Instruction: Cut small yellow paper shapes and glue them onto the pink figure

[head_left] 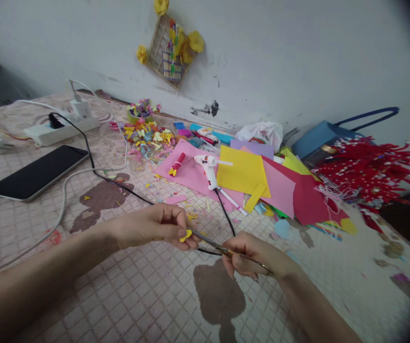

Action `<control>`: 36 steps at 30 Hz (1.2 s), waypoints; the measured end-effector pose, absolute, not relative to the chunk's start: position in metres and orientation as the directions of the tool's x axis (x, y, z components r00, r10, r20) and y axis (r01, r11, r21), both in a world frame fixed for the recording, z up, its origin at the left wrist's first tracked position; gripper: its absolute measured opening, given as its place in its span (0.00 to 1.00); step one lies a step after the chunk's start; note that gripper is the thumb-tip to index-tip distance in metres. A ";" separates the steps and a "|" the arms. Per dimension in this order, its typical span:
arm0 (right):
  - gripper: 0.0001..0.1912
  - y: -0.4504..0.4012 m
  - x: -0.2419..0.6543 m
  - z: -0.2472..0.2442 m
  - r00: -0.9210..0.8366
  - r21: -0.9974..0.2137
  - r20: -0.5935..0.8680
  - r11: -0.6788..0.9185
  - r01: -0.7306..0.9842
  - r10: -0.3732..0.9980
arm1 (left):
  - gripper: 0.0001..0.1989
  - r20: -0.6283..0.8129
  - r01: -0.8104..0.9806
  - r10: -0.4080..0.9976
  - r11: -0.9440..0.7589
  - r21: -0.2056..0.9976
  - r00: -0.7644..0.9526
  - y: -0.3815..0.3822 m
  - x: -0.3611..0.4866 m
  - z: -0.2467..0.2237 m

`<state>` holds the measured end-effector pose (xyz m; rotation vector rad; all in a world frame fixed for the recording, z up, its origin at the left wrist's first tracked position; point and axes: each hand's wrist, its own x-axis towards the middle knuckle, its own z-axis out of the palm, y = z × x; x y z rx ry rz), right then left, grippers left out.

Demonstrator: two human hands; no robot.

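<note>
Between the thumb and fingers of my left hand (156, 225) is a small yellow paper piece (186, 235), shaped like a petal or butterfly. My right hand (249, 255) grips a pair of scissors (222, 248) by its gold-coloured handles. The blades point left and reach the yellow piece at my left fingertips; whether they are parted I cannot make out. Beyond my hands a white hot glue gun (209, 169) lies on pink paper (188, 159). To its left rests a small red paper roll (178, 163) with a yellow piece at its end.
Coloured sheets, among them a yellow one (244, 171), lie right of centre. Cut scraps (151, 136) are heaped at the back. A tablet (36, 171) and power strip (62, 131) stand left. Black cable (119, 185) runs behind my hands. Red tasselled strips (362, 166) are piled right.
</note>
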<state>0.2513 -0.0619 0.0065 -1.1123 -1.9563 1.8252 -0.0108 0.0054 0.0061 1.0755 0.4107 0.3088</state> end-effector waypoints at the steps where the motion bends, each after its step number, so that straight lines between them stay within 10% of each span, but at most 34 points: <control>1: 0.29 -0.062 0.252 0.006 -0.679 -0.928 -0.319 -0.072 0.365 0.662 | 0.06 -0.174 -0.042 0.436 0.443 0.895 0.883 0.005 -0.011 0.006; 36: 0.28 -0.062 0.250 0.008 -0.644 -0.918 -0.355 -0.124 0.376 0.677 | 0.06 -0.193 -0.053 0.461 0.469 0.881 0.866 0.005 -0.010 0.007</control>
